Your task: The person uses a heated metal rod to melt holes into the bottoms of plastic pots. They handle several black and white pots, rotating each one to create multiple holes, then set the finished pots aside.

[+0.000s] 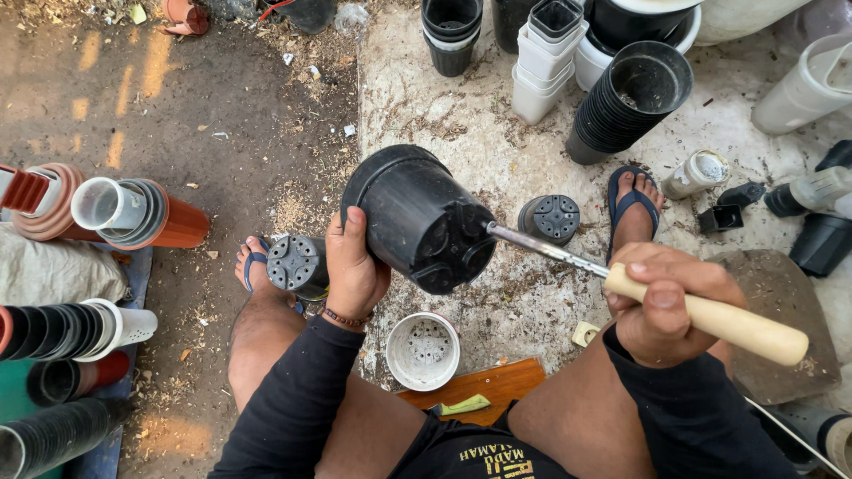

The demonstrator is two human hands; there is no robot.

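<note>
Knees apart, I sit low over the ground with a brown wooden board point(484, 383) between my legs and a small white pot point(423, 351) lying just beyond it, its perforated bottom showing. My right hand point(667, 302) is closed in a full grip around the pale wooden handle of a metal rod tool point(621, 282), thumb on top. The rod runs up and left, and its tip meets the base of the black plastic pot point(417, 217); whether it has gone through the plastic I cannot tell from here. My left hand point(353, 266) holds that pot in the air above the concrete floor point(444, 124), fingers wrapped round its side wall, the pot tipped so its base faces the tool. Just beside my left foot a small black pot point(297, 264) lies with its holed base toward me, and another upturned black pot point(550, 217) stands near my right foot. To my left, orange pots point(173, 222) and stacked black ones lie on their sides over bare soil. Farther off stand a leaning stack of black pots point(626, 102), a stack of white square pots point(543, 62) and more black pots point(451, 31).
</note>
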